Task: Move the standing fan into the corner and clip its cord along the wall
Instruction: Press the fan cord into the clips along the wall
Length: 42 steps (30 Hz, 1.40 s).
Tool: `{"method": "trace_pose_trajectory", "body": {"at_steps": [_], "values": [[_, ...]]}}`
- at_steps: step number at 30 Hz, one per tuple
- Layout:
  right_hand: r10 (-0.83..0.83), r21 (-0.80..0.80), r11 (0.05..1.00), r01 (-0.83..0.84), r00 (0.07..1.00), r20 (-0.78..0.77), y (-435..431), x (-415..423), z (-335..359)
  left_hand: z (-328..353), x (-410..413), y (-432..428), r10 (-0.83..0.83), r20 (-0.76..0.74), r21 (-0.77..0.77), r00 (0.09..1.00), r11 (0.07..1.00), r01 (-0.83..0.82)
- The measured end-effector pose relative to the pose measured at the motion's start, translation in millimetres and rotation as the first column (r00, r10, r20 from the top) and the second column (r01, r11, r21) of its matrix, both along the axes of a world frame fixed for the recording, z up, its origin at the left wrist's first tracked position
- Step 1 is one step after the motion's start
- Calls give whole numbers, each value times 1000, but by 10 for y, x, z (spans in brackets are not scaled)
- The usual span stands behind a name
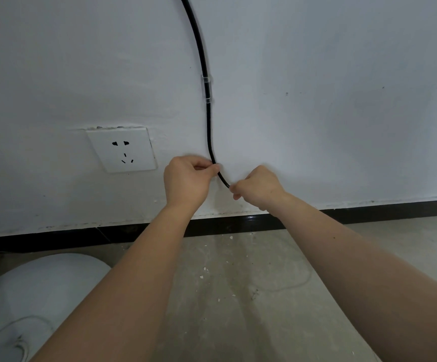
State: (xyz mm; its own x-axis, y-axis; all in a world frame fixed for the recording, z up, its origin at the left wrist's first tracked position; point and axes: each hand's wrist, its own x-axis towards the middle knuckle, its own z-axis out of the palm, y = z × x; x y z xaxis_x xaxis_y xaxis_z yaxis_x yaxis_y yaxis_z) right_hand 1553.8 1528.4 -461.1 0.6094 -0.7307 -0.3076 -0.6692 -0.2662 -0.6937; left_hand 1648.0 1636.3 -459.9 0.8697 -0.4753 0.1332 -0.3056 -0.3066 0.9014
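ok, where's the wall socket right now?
Head view, left of centre: the wall socket sits on the white wall, just left of the left hand pinching the black cord, above the black skirting.

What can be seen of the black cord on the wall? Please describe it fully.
The cord is thin, black and round, seemingly rubber-coated. It comes down the white wall from the top edge in a gentle curve, passing through two small clear clips set close together. Below them it bends rightward, where the left hand pinches it and the right hand grips it lower down. Its further run is hidden inside that hand.
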Motion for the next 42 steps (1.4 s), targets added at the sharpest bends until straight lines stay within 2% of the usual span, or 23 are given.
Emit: {"method": "trace_pose_trajectory", "body": {"at_steps": [10, 15, 17, 23, 27, 31, 34, 42], "values": [[-94, 270, 960, 74, 994, 62, 114, 75, -181, -34, 32, -6, -41, 38, 2, 998, 999, 40], [-164, 513, 853, 94, 982, 93, 189, 77, -273, -50, 45, -12, -46, 48, -2, 998, 999, 47], [-172, 563, 821, 93, 981, 89, 216, 86, -284, -58, 46, -11, -49, 48, 3, 998, 999, 49], [-191, 537, 838, 98, 974, 120, 246, 133, -300, -56, 59, -2, -73, 43, 9, 996, 997, 73], [-189, 545, 833, 92, 974, 124, 230, 117, -305, -50, 101, 63, -103, -16, 7, 995, 995, 104], [-184, 522, 848, 89, 974, 132, 234, 124, -322, -117, 84, 108, -73, -64, 124, 995, 989, 81], [-190, 515, 852, 95, 972, 135, 242, 141, -333, -115, 48, 76, -59, -108, 122, 992, 990, 72], [-219, 504, 854, 132, 969, 118, 259, 186, -337, -136, 46, 80, -80, -91, 126, 993, 988, 91]]}}
